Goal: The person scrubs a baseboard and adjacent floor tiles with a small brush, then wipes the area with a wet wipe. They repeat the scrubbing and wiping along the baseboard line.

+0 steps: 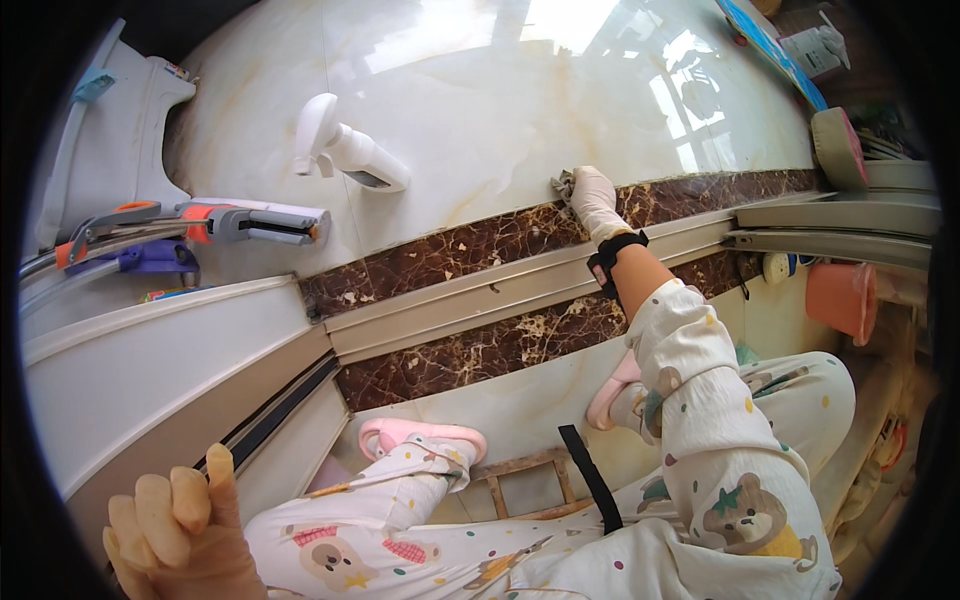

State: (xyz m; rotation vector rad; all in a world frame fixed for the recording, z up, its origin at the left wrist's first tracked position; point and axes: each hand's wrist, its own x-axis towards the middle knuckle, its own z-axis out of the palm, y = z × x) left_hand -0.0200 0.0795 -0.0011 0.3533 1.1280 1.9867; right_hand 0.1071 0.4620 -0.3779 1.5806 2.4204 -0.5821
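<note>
My right hand (592,193), in a pale rubber glove, grips a small crumpled grey rag or scrubber (562,185). It presses this where the dark brown marble threshold strip (457,253) meets the glossy tile floor (480,135). My fingers hide part of it. At the lower left, my left hand (176,525), gloved too, is raised with its fingers loosely bent and nothing visible in it. A white spray bottle (367,159) is on the tiles left of my right hand. A metal sliding-door track (480,289) runs along the threshold beneath my right forearm.
A sponge mop head (259,223) and a purple tool (157,257) lie at left beside a white plastic item (127,135). The white door panel (165,337) borders the left. At right are a pink bin (840,300) and a round cushion (838,148). A wooden stool (525,480) is beneath me.
</note>
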